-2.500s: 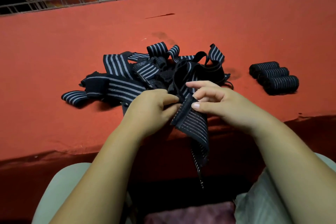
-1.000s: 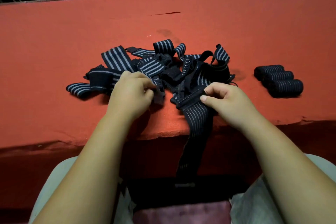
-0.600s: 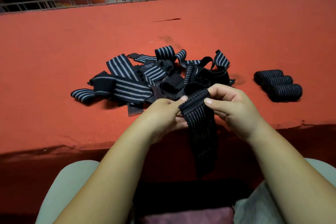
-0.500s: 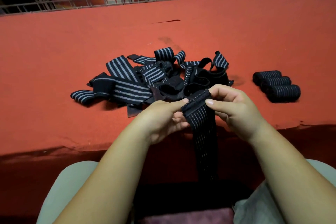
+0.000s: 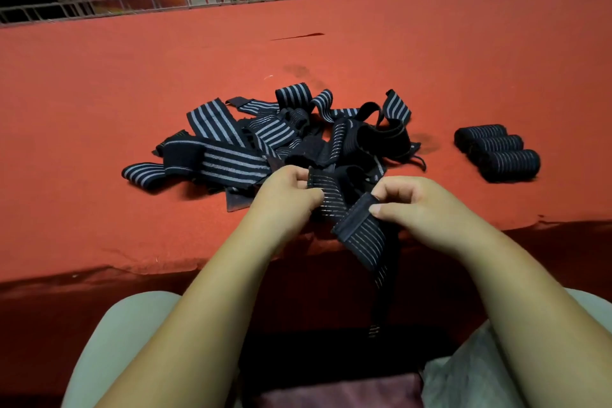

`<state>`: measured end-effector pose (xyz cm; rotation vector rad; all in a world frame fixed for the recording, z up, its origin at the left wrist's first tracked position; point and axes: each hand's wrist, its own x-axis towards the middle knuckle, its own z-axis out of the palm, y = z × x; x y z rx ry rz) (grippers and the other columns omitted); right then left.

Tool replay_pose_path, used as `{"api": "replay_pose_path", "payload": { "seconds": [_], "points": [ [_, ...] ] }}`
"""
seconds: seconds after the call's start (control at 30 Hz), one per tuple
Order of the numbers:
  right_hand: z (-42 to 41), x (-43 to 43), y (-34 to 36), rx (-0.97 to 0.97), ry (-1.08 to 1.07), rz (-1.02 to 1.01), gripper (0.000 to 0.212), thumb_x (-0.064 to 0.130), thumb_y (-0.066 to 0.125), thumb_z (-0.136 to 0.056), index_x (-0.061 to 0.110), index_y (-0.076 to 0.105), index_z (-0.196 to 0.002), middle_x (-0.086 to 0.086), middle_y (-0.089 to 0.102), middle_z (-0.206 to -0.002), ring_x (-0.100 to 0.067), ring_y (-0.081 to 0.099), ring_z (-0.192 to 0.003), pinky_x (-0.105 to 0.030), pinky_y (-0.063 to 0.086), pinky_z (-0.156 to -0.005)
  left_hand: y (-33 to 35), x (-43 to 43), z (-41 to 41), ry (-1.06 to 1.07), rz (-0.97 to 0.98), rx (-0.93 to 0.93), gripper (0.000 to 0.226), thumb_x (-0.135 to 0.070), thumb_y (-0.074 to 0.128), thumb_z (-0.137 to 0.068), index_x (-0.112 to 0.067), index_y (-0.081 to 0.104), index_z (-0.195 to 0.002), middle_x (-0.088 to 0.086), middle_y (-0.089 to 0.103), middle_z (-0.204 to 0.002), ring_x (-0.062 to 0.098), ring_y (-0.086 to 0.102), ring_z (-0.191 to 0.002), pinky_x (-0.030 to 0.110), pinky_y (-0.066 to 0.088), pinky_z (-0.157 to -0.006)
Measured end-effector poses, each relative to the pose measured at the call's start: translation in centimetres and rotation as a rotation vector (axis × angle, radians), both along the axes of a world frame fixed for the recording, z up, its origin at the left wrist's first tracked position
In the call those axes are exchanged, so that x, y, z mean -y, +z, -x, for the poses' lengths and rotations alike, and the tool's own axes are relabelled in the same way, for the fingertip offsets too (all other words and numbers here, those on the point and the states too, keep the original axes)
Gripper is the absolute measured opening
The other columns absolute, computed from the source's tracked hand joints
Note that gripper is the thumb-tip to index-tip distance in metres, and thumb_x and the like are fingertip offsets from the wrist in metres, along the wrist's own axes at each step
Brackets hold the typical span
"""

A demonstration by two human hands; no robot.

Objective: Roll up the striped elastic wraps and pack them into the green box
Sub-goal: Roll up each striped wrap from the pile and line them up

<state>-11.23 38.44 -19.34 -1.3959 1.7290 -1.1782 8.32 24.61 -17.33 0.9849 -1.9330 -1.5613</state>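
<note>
Since half a second ago the hands have drawn apart. The left hand (image 5: 286,199) now pinches the striped wrap (image 5: 361,232) at the near edge of the loose pile (image 5: 251,149). The right hand (image 5: 420,205) grips its flat end just right of there, and the tail hangs off the table (image 5: 99,109). I judge this to be straightening, with the roll not yet begun. Three finished rolls (image 5: 496,152) lie side by side well right of the pile. One wrap is in hand; the number in the pile cannot be told. No green box shows.
</note>
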Motion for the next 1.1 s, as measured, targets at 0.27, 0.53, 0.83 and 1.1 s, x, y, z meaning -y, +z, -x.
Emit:
{"api": "replay_pose_path", "payload": {
  "seconds": [0.27, 0.53, 0.83, 1.1],
  "points": [
    [-0.3, -0.4, 1.8, -0.066, 0.068, 0.271, 0.015, 0.019, 0.067, -0.092, 0.006, 0.07, -0.098, 0.015, 0.062, -0.143, -0.035, 0.059, -0.092, -0.033, 0.049, -0.09, 1.3, -0.4, -1.1, -0.13, 0.151, -0.073, 0.036, 0.01, 0.065, -0.096, -0.016, 0.082, -0.116, 0.004, 0.083, -0.102, 0.013, 0.078, -0.089, 0.025, 0.062, -0.075],
    [-0.6, 0.8, 1.0, -0.181, 0.105, 0.188, 0.014, 0.026, 0.069, -0.093, 0.015, 0.073, -0.101, 0.005, 0.073, -0.113, -0.024, 0.068, -0.106, -0.046, 0.053, -0.101, 1.7, 0.4, -1.9, -0.21, 0.036, -0.055, 0.017, -0.007, 0.075, -0.098, -0.012, 0.081, -0.113, 0.007, 0.082, -0.102, 0.013, 0.074, -0.085, 0.025, 0.057, -0.071],
    [0.7, -0.1, 1.6, -0.006, -0.079, 0.315, 0.011, 0.021, 0.064, -0.093, 0.013, 0.07, -0.097, -0.017, 0.071, -0.098, -0.02, 0.063, -0.087, -0.044, 0.051, -0.081, 0.6, 5.3, 3.9, -0.089, 1.13, 0.62, 0.052, -0.054, 0.078, -0.085, -0.03, 0.067, -0.13, -0.006, 0.061, -0.128, 0.026, 0.049, -0.125, 0.045, 0.045, -0.106],
    [2.7, -0.7, 1.7, 0.061, -0.145, 0.416, 0.016, 0.017, 0.064, -0.092, 0.001, 0.063, -0.089, -0.003, 0.061, -0.085, -0.013, 0.056, -0.082, -0.03, 0.045, -0.074, 0.9, 7.4, 7.1, 0.02, 1.239, 0.717, 0.031, -0.037, 0.058, -0.094, -0.023, 0.074, -0.117, 0.001, 0.073, -0.113, 0.032, 0.061, -0.11, 0.046, 0.053, -0.089]
  ]
}}
